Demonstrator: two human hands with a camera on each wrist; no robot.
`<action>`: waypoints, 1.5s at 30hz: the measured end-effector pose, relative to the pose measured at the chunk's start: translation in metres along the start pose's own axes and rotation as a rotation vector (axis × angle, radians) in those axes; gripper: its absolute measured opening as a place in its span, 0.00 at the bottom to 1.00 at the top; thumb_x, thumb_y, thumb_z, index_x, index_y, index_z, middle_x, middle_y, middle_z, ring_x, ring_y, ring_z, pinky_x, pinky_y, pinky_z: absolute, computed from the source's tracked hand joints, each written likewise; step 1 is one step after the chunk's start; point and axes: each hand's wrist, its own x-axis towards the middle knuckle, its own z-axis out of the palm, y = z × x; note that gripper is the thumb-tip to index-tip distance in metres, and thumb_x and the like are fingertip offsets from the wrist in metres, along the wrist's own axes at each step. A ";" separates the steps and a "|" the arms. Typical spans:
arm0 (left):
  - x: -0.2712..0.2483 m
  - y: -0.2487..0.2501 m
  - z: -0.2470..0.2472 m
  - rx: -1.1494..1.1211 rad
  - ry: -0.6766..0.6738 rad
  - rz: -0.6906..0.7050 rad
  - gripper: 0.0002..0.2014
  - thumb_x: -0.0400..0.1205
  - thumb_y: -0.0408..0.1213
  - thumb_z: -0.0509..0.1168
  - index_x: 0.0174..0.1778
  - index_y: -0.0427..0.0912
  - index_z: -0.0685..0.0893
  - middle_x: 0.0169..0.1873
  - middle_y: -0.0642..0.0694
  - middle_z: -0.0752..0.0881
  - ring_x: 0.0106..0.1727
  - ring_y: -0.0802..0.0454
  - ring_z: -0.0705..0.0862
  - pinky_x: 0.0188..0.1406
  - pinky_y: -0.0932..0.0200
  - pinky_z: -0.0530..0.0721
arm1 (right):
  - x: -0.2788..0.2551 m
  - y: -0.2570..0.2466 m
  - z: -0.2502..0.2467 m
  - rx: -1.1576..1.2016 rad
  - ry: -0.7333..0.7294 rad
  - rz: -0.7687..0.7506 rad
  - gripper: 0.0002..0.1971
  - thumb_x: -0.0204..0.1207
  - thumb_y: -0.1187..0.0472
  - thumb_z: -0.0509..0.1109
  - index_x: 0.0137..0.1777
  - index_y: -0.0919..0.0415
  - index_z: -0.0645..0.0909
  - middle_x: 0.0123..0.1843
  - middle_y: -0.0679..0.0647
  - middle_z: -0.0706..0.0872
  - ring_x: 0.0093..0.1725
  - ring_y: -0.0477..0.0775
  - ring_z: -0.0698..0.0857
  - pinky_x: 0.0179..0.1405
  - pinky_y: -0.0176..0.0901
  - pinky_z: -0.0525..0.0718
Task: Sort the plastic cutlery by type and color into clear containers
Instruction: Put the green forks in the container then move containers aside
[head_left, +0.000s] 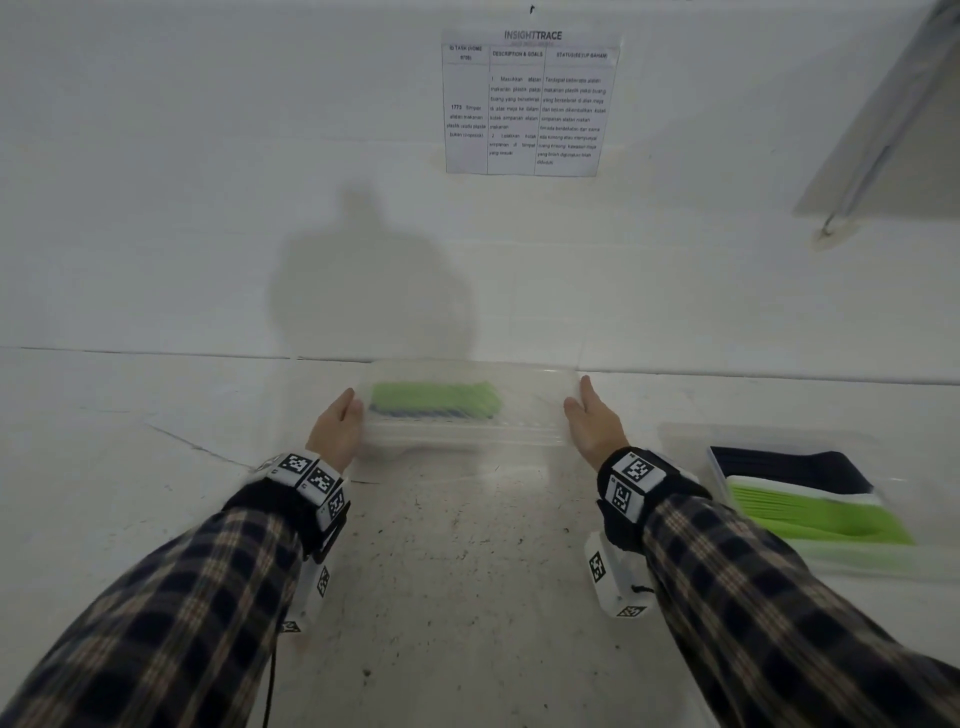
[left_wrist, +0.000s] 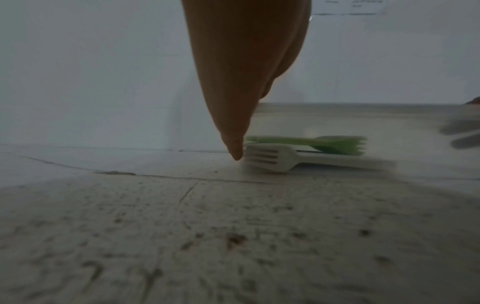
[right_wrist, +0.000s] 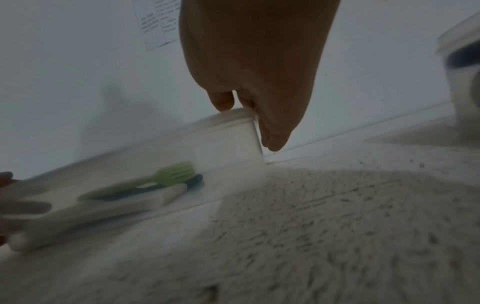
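Nearest, off to the right, a clear container (head_left: 779, 441) is sitting on the worn white table (head_left: 457, 561), holding dark blue cutlery (head_left: 789, 467) behind a stack of green cutlery (head_left: 815, 514). Farther out, against the wall (head_left: 208, 208), the left hand (head_left: 336, 427) and right hand (head_left: 595, 418) are pressing flat, with straight fingers, on the two ends of a second clear box (head_left: 519, 431). Green forks (head_left: 436, 397) are lying over white forks (left_wrist: 285, 159) inside it (with something dark blue between them).
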 end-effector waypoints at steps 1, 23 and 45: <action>-0.004 0.001 0.000 0.004 0.003 -0.006 0.24 0.89 0.40 0.50 0.81 0.36 0.61 0.79 0.38 0.64 0.79 0.41 0.65 0.78 0.42 0.65 | -0.002 0.000 -0.001 -0.003 -0.005 -0.007 0.27 0.87 0.57 0.48 0.84 0.59 0.47 0.83 0.58 0.57 0.82 0.58 0.59 0.78 0.42 0.57; -0.153 0.052 0.119 -0.062 -0.161 0.011 0.23 0.86 0.34 0.57 0.79 0.39 0.66 0.74 0.37 0.72 0.74 0.41 0.72 0.75 0.45 0.69 | -0.128 0.046 -0.111 0.128 0.309 -0.195 0.20 0.83 0.65 0.57 0.75 0.62 0.72 0.74 0.56 0.76 0.72 0.53 0.74 0.65 0.28 0.63; -0.220 0.092 0.319 0.065 -0.176 0.090 0.20 0.89 0.39 0.48 0.59 0.31 0.81 0.57 0.34 0.83 0.59 0.41 0.80 0.61 0.51 0.74 | -0.090 0.201 -0.324 -0.201 0.321 0.226 0.20 0.85 0.66 0.51 0.75 0.71 0.67 0.75 0.64 0.72 0.73 0.63 0.71 0.67 0.43 0.67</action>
